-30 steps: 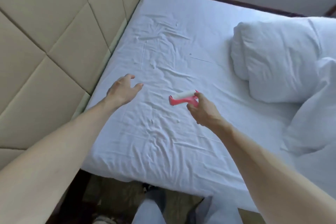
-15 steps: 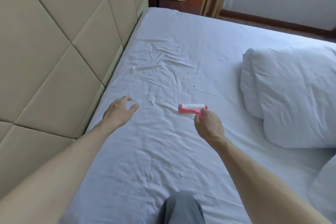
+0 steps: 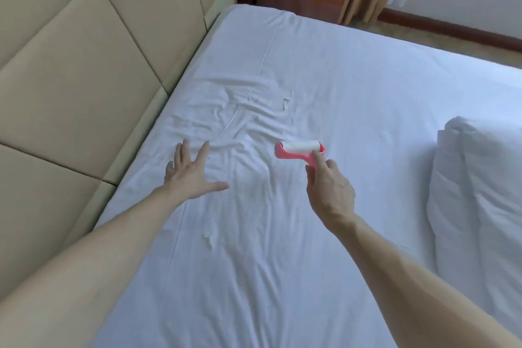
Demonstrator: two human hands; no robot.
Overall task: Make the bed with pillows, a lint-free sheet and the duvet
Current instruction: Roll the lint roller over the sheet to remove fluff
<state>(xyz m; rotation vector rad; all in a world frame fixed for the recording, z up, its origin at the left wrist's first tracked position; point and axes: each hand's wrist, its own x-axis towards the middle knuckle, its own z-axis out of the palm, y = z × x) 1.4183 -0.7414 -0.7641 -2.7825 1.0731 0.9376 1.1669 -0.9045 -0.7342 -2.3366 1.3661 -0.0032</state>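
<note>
While right hand (image 3: 329,192) grips pink lint roller (image 3: 299,151) by handle, forefinger along neck, roller head now sits further up white sheet (image 3: 353,87) than 1 s ago, near creased patch. Left hand (image 3: 189,175) has gone from hovering, half curled, to flat and spread on sheet, holding nothing. Likely bracing fabric for roller pass. 2 lint scraps visible. Pillow (image 3: 477,200) at right edge, well apart. Duvet not identifiable.
</note>
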